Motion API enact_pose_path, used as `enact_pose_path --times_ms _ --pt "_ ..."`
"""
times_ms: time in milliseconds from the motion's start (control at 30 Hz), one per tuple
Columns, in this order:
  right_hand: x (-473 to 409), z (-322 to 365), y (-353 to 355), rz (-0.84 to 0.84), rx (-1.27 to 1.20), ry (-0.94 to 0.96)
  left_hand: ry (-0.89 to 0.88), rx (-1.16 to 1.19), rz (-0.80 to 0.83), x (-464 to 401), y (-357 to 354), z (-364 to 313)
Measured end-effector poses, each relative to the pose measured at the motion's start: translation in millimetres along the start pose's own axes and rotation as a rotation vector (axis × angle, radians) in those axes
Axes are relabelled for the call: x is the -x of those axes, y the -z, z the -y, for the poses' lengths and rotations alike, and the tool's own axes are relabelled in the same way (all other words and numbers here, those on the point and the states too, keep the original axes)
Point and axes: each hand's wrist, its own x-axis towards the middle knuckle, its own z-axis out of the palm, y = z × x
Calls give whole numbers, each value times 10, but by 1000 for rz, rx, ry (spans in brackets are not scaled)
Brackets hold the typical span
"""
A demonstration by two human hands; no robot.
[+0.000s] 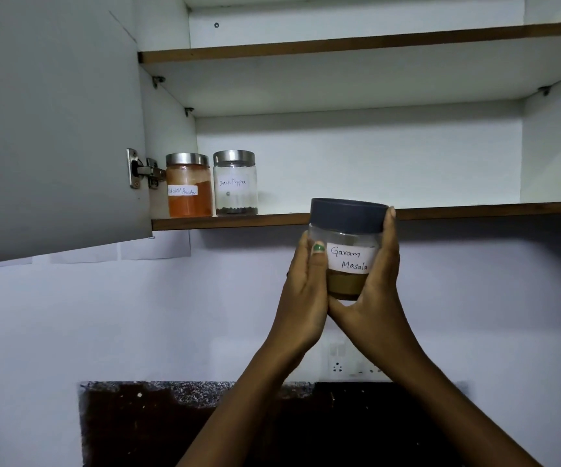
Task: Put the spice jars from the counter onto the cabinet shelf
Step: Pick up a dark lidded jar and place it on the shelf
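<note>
Garam Masala jar [348,251] clasped between left hand [301,298] and right hand [378,291] — fingers wrapped round it, before the shelf edge [238,221]

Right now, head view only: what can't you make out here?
- Counter: dark, and the arms cover its middle; any jars left on it can't be seen.
- Garam masala jar: left hand and right hand hide its sides and base.
- Red chilli jar: label writing is small and only partly legible.
- Top shelf: seen from below, so its surface is hidden.
</note>
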Motion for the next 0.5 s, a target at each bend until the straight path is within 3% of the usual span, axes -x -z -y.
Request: enact_pose_path --times_ms 267,500 --pt "-721 -40 -294 -51 -20 100 -238 -331 -94 -468 206 20" --pt "-1239 -219 -702 75 19 49 -171 -476 -114 -949 551 193"
